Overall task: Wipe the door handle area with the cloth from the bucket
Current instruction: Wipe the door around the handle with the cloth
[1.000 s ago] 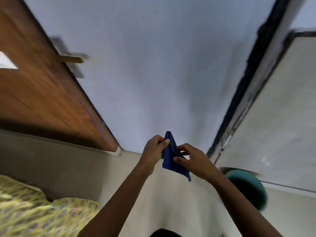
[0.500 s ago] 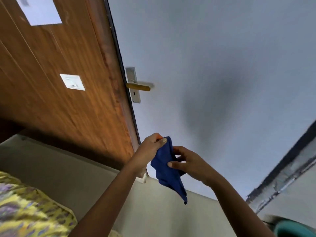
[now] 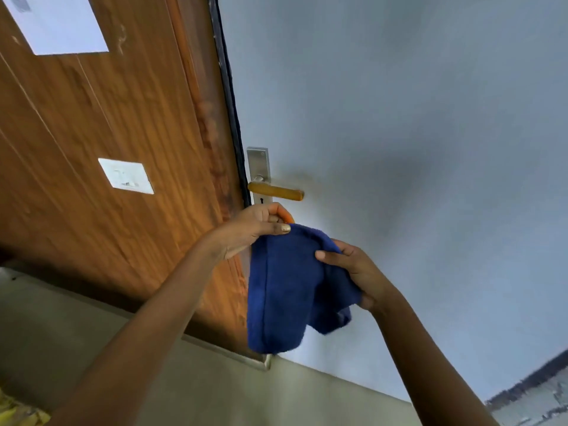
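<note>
A dark blue cloth (image 3: 282, 290) hangs folded between both my hands, just below the door handle. My left hand (image 3: 256, 227) pinches its top left edge. My right hand (image 3: 353, 272) grips its right side. The brass lever handle (image 3: 275, 191) juts right from a silver backplate (image 3: 259, 167) on the pale grey-blue door (image 3: 399, 149). My left knuckles sit right under the keyhole, apart from the lever. The bucket is out of view.
A brown wooden panel (image 3: 107, 133) flanks the door on the left, carrying a white switch plate (image 3: 126, 176) and a white paper sheet (image 3: 58, 23). Beige floor (image 3: 184, 379) runs below. A dark door frame (image 3: 528, 385) shows at the lower right.
The view has closed in on the door, so the handle now sits just above my hands. The cloth has opened wider and hangs lower. The teal bucket has left the view.
</note>
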